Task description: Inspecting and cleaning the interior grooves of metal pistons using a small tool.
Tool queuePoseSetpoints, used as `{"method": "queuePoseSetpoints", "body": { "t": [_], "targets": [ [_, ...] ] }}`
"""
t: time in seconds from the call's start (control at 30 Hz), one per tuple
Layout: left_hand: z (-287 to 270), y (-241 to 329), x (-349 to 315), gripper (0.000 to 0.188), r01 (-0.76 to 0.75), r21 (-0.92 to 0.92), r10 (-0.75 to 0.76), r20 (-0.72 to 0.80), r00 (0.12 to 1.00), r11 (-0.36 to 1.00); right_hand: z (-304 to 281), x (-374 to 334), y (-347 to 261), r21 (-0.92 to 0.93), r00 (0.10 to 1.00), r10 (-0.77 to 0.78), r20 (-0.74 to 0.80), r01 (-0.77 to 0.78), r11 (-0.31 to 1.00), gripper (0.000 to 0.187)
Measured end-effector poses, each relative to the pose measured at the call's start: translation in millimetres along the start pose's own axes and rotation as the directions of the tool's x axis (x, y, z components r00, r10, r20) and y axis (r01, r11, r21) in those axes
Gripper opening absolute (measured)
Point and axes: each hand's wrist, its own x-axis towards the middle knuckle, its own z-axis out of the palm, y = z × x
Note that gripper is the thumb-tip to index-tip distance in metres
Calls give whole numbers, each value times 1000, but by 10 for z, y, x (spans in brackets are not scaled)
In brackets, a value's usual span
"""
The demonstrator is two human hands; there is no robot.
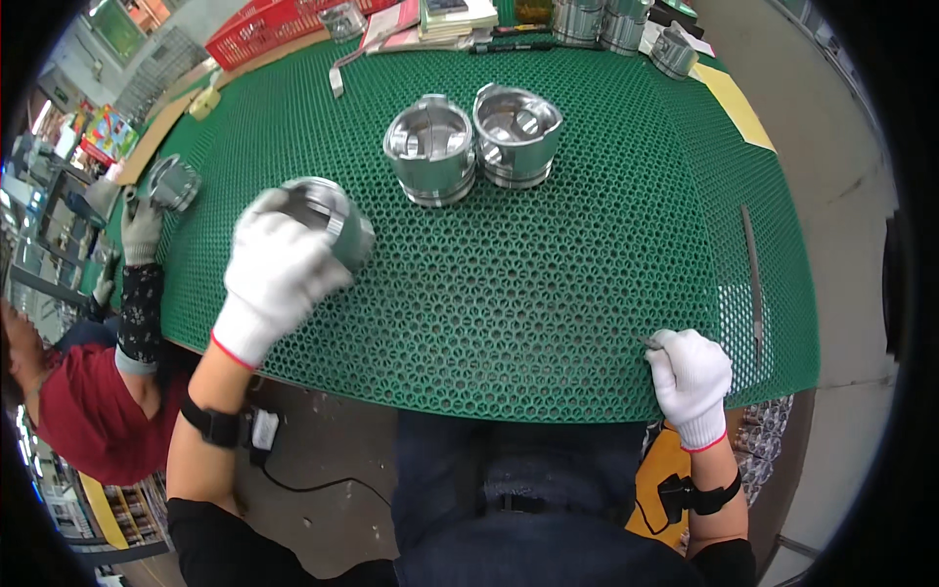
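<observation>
Your left forearm (pixel 219 383) reaches forward, bare below the dark sleeve, and your white-gloved left hand (pixel 279 269) is slightly blurred, back toward the camera, fingers curled in a wide grasp. Your right forearm (pixel 710 466) rises more steeply; your white-gloved right hand (pixel 691 377) sits nearer your body, fingers folded into a compact, pinching fist.
</observation>
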Motion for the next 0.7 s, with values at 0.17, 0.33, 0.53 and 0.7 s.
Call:
{"method": "queuePoseSetpoints", "body": {
  "t": [0.17, 0.33, 0.53, 0.7],
  "targets": [
    [181, -916, -331, 50, 638, 247, -640, -79, 764, 730, -56, 59, -15, 30, 999, -20, 40, 19, 999, 15],
    [196, 111, 771, 61, 147, 37, -142, -111, 984, 988, -10, -9, 28, 98, 997, 71, 16, -72, 993, 15],
    [457, 328, 956, 19, 155, -120, -161, -40, 986, 981, 1, 64, 43, 99, 1000, 3, 10, -4, 995, 17],
    [-279, 952, 439, 20, 4, -438, 64, 142, 988, 899, 23, 32, 57, 115, 998, 43, -46, -38, 993, 35]
  ]
}}
